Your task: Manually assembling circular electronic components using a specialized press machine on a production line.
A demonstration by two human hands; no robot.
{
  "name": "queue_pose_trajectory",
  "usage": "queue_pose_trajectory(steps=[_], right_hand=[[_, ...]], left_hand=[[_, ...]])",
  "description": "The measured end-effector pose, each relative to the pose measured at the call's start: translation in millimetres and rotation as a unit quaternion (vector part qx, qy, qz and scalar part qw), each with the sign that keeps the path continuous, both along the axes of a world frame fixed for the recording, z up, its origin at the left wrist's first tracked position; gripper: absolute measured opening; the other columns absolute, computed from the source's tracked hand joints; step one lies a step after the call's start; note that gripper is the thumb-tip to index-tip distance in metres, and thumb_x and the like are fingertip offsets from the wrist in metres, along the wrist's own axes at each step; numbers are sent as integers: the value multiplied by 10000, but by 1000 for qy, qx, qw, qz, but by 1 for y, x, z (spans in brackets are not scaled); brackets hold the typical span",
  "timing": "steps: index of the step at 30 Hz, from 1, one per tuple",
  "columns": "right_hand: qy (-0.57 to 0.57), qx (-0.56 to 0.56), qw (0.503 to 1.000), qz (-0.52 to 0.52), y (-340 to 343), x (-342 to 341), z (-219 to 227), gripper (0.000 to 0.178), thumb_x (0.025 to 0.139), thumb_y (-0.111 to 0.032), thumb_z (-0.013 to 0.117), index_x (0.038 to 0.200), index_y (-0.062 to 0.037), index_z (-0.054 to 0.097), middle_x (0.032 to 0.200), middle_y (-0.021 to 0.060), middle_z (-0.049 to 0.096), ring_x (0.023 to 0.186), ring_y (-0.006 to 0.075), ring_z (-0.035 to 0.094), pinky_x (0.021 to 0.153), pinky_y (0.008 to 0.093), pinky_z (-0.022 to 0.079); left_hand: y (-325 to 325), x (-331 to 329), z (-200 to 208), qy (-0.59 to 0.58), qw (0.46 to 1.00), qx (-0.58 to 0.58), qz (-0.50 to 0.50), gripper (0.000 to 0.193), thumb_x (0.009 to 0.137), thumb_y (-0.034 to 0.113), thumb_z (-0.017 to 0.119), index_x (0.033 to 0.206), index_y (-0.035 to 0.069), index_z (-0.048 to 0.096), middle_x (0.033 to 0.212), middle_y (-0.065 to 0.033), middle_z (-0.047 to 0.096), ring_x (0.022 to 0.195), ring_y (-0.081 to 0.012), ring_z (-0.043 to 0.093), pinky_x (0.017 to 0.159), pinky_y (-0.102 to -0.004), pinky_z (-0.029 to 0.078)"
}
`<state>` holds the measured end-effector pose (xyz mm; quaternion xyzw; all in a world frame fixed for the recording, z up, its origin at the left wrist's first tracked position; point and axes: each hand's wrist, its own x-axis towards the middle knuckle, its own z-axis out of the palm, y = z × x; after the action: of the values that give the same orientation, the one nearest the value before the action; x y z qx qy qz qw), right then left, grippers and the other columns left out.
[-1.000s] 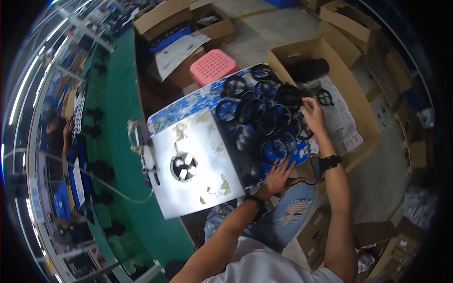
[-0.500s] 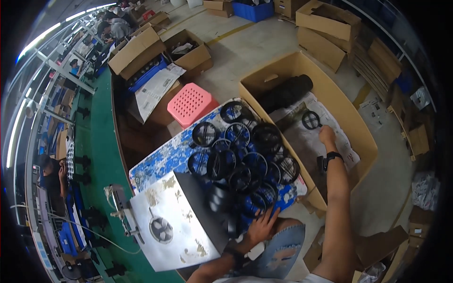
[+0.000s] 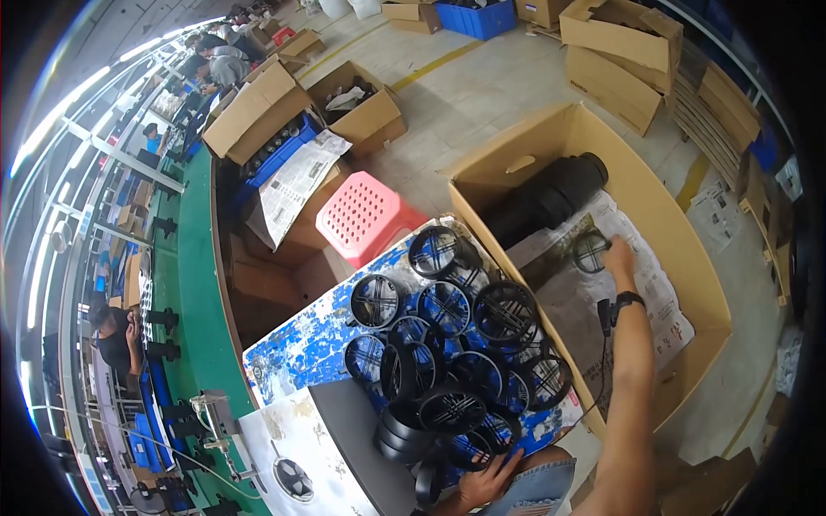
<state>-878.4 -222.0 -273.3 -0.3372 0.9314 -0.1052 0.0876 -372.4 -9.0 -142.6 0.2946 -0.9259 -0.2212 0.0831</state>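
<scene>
My right hand (image 3: 618, 258) reaches into a large cardboard box (image 3: 594, 118) and grips the rim of a black plastic ring with crossed ribs (image 3: 580, 243). That ring is above newspaper lining the box floor, close to stacked black rings (image 3: 559, 193) lying along the far side. My left hand (image 3: 487, 483) rests at the near edge of a worn blue-and-white table (image 3: 292, 348), fingers stretched out beside a heap of similar black ribbed rings (image 3: 452, 408). Whether its fingertips touch a ring I cannot tell.
A metal-topped fixture with a round insert (image 3: 292, 477) stands at the table's near left. Beyond the table is a pink stool (image 3: 366, 211). Open cartons (image 3: 361, 107) stand farther back, and a green bench (image 3: 189, 301) runs along the left, with people beyond.
My view has shifted, so the table and box appear lower in the picture. The right hand still holds the ring inside the box, with the ring now turned. The left hand stays by the table edge.
</scene>
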Motion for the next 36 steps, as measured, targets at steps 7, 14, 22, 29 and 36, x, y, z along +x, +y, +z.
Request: queue_pose_trajectory(steps=[7, 14, 22, 29, 36], right_hand=[[-407, -374, 833, 18, -85, 88, 119, 123, 780, -101, 621, 886, -40, 637, 808, 127, 639, 659, 395, 592, 671, 398, 525], [89, -170, 975, 115, -133, 111, 96, 418, 725, -130, 735, 1107, -104, 568, 1316, 129, 439, 1180, 393, 450, 935, 491, 446], [-43, -82, 994, -57, -155, 99, 87, 950, 687, -167, 708, 1497, -194, 212, 1574, 173, 36, 1376, 548, 121, 1067, 618, 283], [51, 10, 996, 79, -145, 110, 82, 847, 680, -135, 677, 1453, -179, 334, 1536, 269, 91, 1344, 591, 148, 1076, 569, 316], [32, -74, 986, 144, -136, 127, 76, 582, 680, -140, 655, 1240, -168, 500, 1249, 223, 481, 1197, 443, 450, 991, 534, 371]], left_hand=[[-5, 5, 5, -19, 1000, -9, 1, 613, 805, 279, 640, 1383, 140, 492, 1174, -145, 583, 1034, -255, 580, 937, -378, 395], [13, 8, -12, 33, 999, -1, 17, 549, 811, 232, 668, 1332, 125, 531, 1100, -181, 597, 807, -325, 623, 637, -381, 537], [16, 6, -9, 32, 999, 17, 40, 542, 797, 227, 678, 1313, 121, 552, 1096, -176, 594, 862, -323, 612, 719, -402, 526], [11, 7, -5, 40, 998, 20, 37, 545, 817, 224, 655, 1329, 90, 525, 1104, -185, 586, 896, -344, 604, 764, -422, 515], [13, 8, -11, 50, 998, 36, 20, 578, 820, 229, 641, 1354, 70, 491, 1170, -224, 557, 963, -370, 589, 882, -455, 473]])
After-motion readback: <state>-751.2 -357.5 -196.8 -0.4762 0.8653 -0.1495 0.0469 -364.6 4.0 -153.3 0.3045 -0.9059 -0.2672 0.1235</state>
